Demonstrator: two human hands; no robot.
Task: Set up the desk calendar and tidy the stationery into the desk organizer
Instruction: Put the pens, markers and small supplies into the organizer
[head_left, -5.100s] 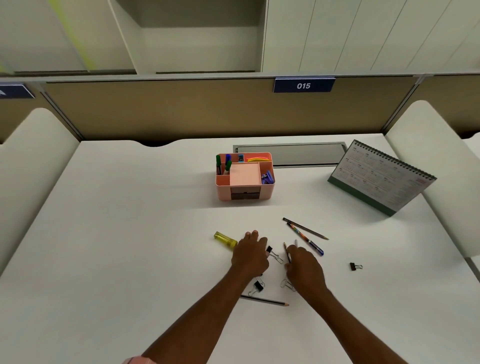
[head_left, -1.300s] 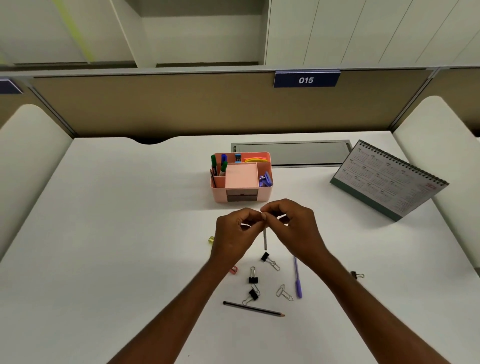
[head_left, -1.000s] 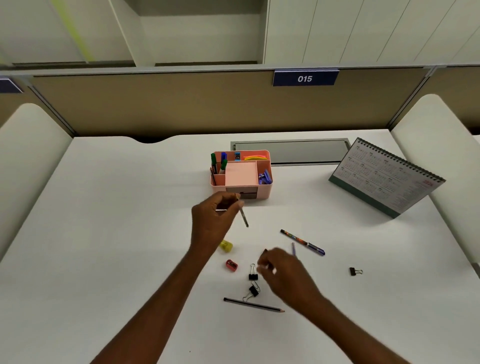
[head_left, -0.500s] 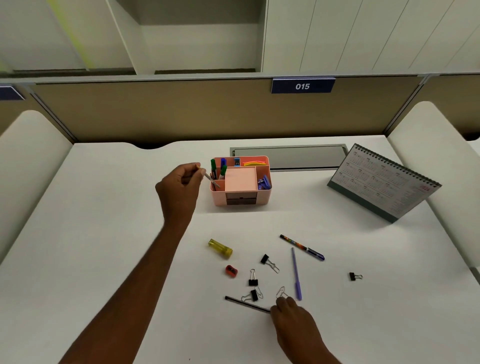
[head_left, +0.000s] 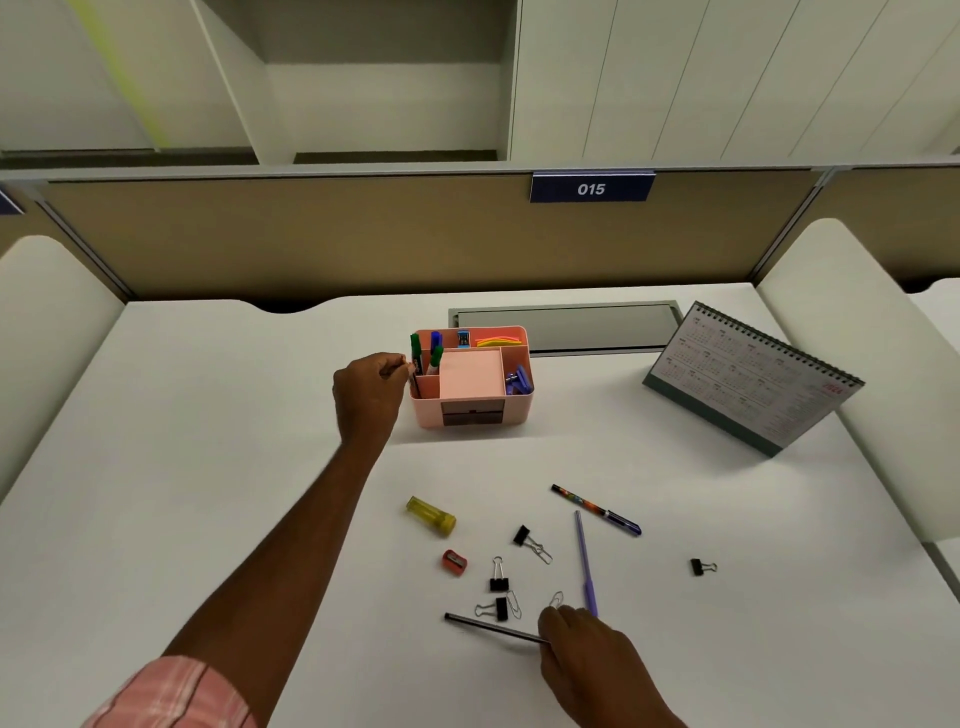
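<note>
The pink desk organizer (head_left: 519, 410) stands mid-desk with green and blue markers in its left slots. My left hand (head_left: 370, 395) is at its left side, fingers pinching the top of a dark pencil (head_left: 415, 385) that stands in the front left slot. Near the front edge my right hand (head_left: 592, 657) pinches one end of a grey pencil (head_left: 488, 627) lying on the desk. The desk calendar (head_left: 748, 376) stands upright at the right. Loose on the desk lie a purple pen (head_left: 585, 561), a patterned pen (head_left: 595, 509), a yellow highlighter (head_left: 431, 517) and a red sharpener (head_left: 454, 563).
Three black binder clips (head_left: 500, 577) and paper clips (head_left: 556, 599) lie between my hands; one more binder clip (head_left: 701, 567) sits apart to the right. A grey cable tray lid (head_left: 566, 327) is behind the organizer. Padded dividers flank the white desk (head_left: 208, 467).
My left hand carried a pencil from the middle of the desk to the organizer's left slot. My right hand dropped to the grey pencil near the front and took hold of its end.
</note>
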